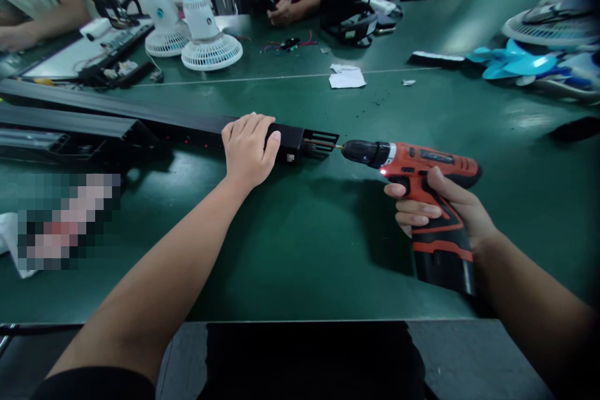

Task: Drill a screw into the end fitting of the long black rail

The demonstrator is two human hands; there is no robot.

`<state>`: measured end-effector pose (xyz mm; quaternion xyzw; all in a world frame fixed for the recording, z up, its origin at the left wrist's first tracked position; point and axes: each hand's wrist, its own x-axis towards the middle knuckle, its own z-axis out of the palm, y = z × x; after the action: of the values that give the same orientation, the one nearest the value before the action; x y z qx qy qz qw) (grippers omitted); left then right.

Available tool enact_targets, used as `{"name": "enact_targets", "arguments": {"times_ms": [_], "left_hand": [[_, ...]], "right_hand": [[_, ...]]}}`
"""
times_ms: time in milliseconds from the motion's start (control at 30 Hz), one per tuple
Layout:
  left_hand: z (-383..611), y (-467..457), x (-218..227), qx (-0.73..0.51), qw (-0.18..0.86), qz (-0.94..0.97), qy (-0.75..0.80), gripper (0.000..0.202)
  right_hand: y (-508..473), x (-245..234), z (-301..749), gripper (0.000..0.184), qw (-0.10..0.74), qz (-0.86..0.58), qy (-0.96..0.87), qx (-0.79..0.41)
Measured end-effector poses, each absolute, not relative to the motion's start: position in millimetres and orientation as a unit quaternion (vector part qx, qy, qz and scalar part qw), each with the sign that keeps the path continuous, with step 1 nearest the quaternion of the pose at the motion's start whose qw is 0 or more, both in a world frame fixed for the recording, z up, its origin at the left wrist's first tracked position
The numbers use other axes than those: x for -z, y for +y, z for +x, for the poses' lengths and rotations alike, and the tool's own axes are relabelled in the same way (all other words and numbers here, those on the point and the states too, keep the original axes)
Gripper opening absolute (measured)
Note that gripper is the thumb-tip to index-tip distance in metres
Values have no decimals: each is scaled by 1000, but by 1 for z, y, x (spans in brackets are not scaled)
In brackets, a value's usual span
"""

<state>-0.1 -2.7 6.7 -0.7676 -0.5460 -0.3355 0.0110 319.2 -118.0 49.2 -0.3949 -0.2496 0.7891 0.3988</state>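
My left hand (pixel 250 149) is wrapped over the end of a long black rectangular housing (pixel 290 140) lying on the green table. A slotted black end piece (pixel 323 139) sticks out of the housing toward the right. In my right hand (pixel 450 206) is an orange and black cordless drill (pixel 422 162), with a red light glowing near its trigger. Its thin bit (pixel 338 147) points left and meets the slotted end; whether it sits in a screw is too small to tell. My right index finger rests at the trigger.
More long black housings (pixel 70 122) lie at the left. Two white fans (pixel 210 37) stand at the back, near loose wired parts (pixel 290 44). Across the table (pixel 290 250), a co-worker's hands (pixel 281 11) hold a screwdriver. Blue fan blades (pixel 520 61) and white paper (pixel 347 77) lie beyond the drill.
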Motion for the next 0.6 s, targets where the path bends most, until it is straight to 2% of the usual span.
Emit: {"name": "enact_targets", "arguments": {"times_ms": [600], "left_hand": [[-1, -3, -7, 330, 11, -769, -548, 51]], "right_hand": [[-116, -48, 322, 39, 382, -402, -246, -795]]}}
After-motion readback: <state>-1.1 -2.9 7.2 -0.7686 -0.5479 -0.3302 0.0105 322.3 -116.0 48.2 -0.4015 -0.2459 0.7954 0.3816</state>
